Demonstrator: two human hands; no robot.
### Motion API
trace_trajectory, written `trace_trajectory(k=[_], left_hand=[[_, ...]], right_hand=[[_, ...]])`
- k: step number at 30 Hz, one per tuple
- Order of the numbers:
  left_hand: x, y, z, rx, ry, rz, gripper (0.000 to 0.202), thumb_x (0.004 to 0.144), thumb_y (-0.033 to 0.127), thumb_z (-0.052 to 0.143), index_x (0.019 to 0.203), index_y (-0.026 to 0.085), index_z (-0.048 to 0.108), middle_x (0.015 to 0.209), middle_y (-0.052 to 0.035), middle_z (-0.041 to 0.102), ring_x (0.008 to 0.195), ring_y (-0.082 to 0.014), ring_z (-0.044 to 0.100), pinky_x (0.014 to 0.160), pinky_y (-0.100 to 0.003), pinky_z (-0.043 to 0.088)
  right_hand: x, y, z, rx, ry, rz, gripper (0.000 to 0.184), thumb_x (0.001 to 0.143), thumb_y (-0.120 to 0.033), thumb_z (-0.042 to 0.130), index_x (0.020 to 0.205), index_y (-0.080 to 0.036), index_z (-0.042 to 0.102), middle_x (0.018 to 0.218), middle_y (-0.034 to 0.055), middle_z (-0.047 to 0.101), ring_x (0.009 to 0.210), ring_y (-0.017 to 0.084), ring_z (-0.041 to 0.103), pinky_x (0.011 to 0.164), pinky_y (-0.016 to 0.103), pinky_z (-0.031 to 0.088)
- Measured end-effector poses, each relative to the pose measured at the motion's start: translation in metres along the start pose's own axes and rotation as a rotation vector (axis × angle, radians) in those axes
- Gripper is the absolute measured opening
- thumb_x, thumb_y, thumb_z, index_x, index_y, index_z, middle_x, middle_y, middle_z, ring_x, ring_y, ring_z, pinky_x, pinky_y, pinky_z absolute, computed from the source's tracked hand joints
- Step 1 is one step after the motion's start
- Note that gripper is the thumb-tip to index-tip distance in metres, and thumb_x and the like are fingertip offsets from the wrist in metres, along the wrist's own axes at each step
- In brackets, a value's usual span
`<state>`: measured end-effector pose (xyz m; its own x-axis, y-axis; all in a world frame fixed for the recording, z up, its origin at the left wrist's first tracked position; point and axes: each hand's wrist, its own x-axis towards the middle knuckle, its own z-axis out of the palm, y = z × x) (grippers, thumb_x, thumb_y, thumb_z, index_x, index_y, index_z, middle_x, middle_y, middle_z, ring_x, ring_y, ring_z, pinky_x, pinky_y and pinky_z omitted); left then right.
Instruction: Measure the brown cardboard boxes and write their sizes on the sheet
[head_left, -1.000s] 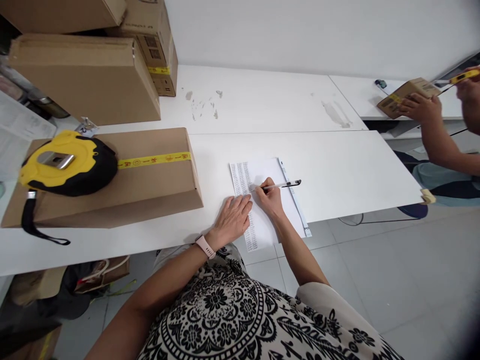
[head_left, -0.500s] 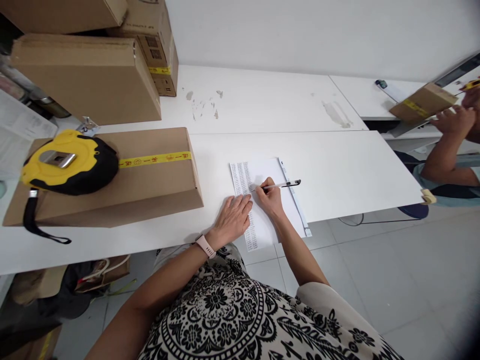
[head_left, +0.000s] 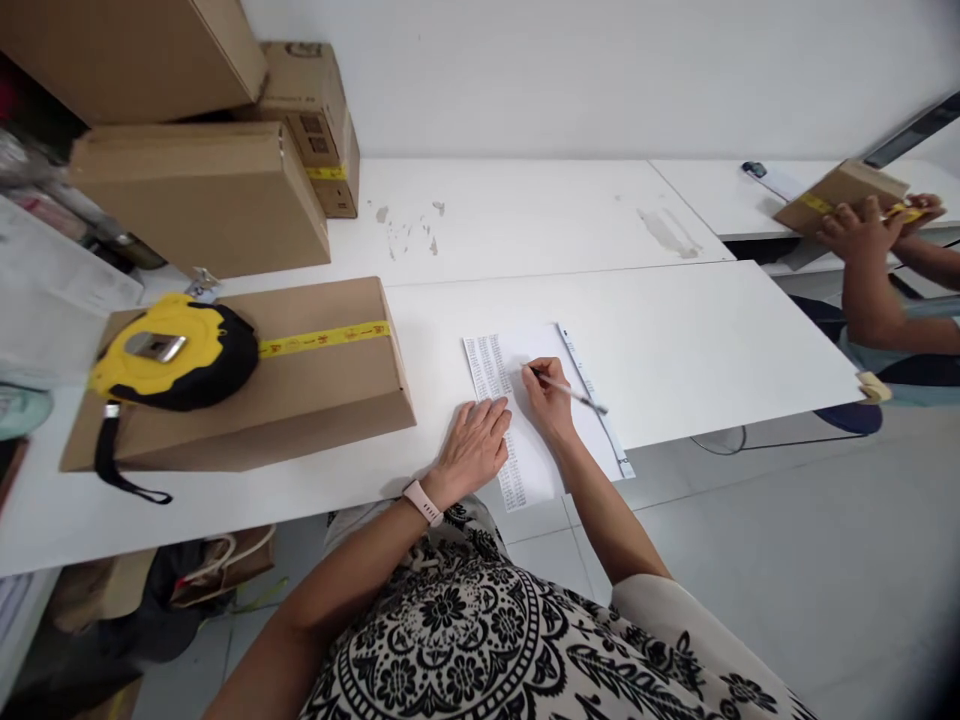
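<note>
My right hand [head_left: 549, 398] grips a pen [head_left: 574, 392] with a clear barrel, its tip over the upper part of a white sheet of paper [head_left: 536, 470]. Columns of small print run down the paper's left side, and a pale blue strip borders its right. Flat on the printed columns and the table's surface lies my left hand [head_left: 474, 448], fingers stretched out and holding nothing. The sheet's lower end hangs over the front edge of the white table [head_left: 697, 350].
To the left, a yellow and black tape measure [head_left: 176, 350] rests on a taped cardboard box [head_left: 330, 375]. More cardboard boxes [head_left: 202, 200] are stacked behind. At far right, another person's hands [head_left: 862, 230] are at a small taped box [head_left: 836, 200].
The pen's tip has lifted, and its back end has swung down toward me. The view has shifted slightly. The other person's hands have moved left onto their box. My left hand stays on the sheet.
</note>
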<state>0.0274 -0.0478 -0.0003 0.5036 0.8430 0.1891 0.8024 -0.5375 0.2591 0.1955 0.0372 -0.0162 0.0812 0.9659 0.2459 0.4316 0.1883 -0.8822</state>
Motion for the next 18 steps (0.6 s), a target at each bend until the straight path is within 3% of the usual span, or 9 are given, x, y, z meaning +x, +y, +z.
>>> trace_trajectory(k=[3, 6, 9, 13, 15, 18], left_hand=[[-0.003, 0.002, -0.004, -0.041, 0.064, -0.034, 0.039, 0.096, 0.017, 0.049, 0.133, 0.015, 0.059, 0.149, -0.0143, 0.058, 0.136, -0.0297, 0.052, 0.113, -0.051, 0.042], [-0.022, 0.005, -0.03, -0.071, 0.227, -0.062, 0.033, 0.096, 0.016, 0.047, 0.126, 0.02, 0.062, 0.141, -0.0122, 0.064, 0.134, -0.0276, 0.055, 0.11, -0.049, 0.047], [-0.058, -0.001, -0.085, -0.019, 0.521, -0.109, 0.033, 0.096, 0.016, 0.053, 0.127, 0.026, 0.056, 0.137, -0.0088, 0.065, 0.136, -0.0272, 0.053, 0.111, -0.053, 0.047], [-0.103, -0.041, -0.174, 0.253, 0.916, -0.391, 0.044, 0.092, 0.023, 0.064, 0.134, 0.028, 0.05, 0.152, -0.0106, 0.049, 0.144, -0.037, 0.043, 0.117, -0.071, 0.03], [-0.113, -0.067, -0.207, 0.315, 0.943, -0.496, 0.061, 0.086, 0.037, 0.074, 0.14, 0.025, 0.049, 0.158, -0.0133, 0.042, 0.147, -0.0424, 0.037, 0.118, -0.073, 0.026], [-0.115, -0.093, -0.232, 0.241, 0.836, -0.61, 0.088, 0.076, 0.054, 0.081, 0.148, 0.02, 0.043, 0.157, -0.0179, 0.043, 0.147, -0.0453, 0.036, 0.119, -0.069, 0.03]], right_hand=[[0.001, 0.006, 0.002, -0.204, -0.054, -0.161, 0.022, 0.095, -0.028, 0.047, 0.11, -0.024, 0.063, 0.099, 0.0082, 0.067, 0.091, 0.025, 0.058, 0.082, 0.039, 0.048], [0.002, 0.014, 0.007, -0.343, -0.072, -0.244, 0.039, 0.092, -0.016, 0.039, 0.12, -0.023, 0.065, 0.105, 0.0128, 0.069, 0.099, 0.03, 0.057, 0.089, 0.045, 0.048], [0.004, 0.021, 0.013, -0.328, -0.028, -0.22, 0.049, 0.089, -0.012, 0.037, 0.131, -0.02, 0.062, 0.106, 0.0136, 0.072, 0.098, 0.031, 0.058, 0.09, 0.047, 0.049], [0.01, 0.02, 0.011, -0.182, 0.002, -0.099, 0.048, 0.087, -0.019, 0.045, 0.133, -0.022, 0.059, 0.106, 0.0109, 0.074, 0.091, 0.028, 0.062, 0.086, 0.047, 0.051], [0.009, 0.014, 0.004, -0.09, 0.022, -0.022, 0.046, 0.087, -0.025, 0.049, 0.132, -0.023, 0.059, 0.104, 0.0102, 0.074, 0.086, 0.026, 0.064, 0.083, 0.046, 0.052], [-0.003, -0.001, -0.006, 0.0, 0.128, 0.049, 0.045, 0.088, -0.031, 0.052, 0.131, -0.022, 0.058, 0.105, 0.0112, 0.074, 0.086, 0.025, 0.066, 0.08, 0.044, 0.053]])
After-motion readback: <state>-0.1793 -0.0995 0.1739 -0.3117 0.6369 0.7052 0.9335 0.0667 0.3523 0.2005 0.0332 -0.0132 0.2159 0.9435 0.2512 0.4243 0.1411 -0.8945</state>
